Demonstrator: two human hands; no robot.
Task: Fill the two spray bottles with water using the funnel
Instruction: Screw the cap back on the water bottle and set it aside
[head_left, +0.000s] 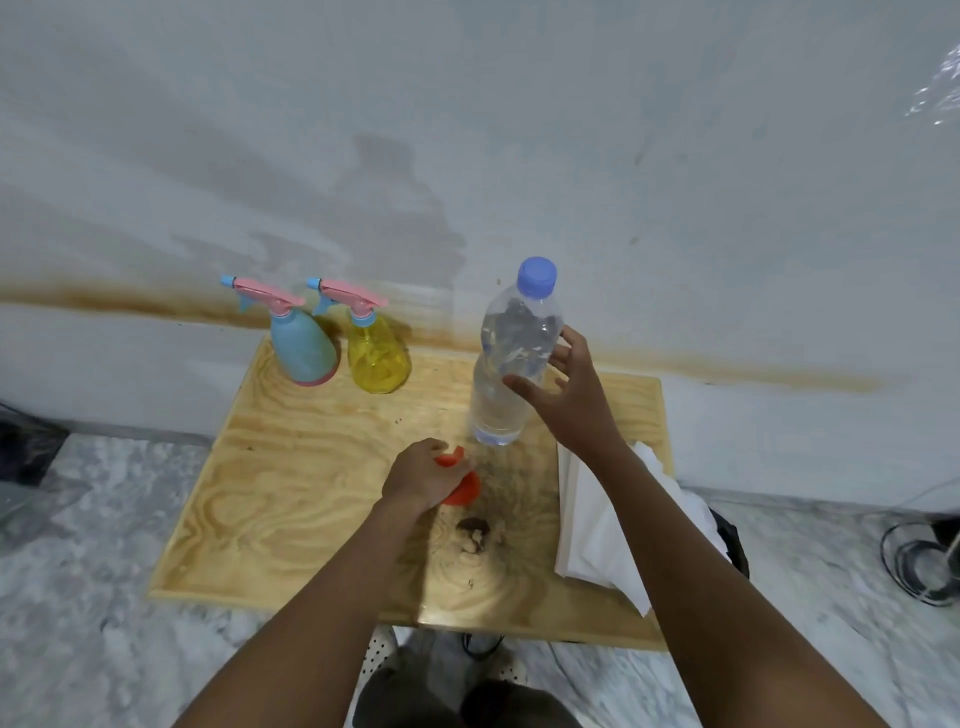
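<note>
Left hand (423, 475) grips orange plastic funnel (462, 491) on plywood table (291, 467); right hand (563, 395) relaxed, fingers (570, 338) spread beside clear blue-capped water bottle (511, 364)

Glossy grained plywood table (291, 493), clear plastic water bottle (511, 374), smooth orange plastic funnel (464, 491).

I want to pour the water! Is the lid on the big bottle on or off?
On. The blue cap sits on the neck of the water bottle, which stands upright on the table.
</note>
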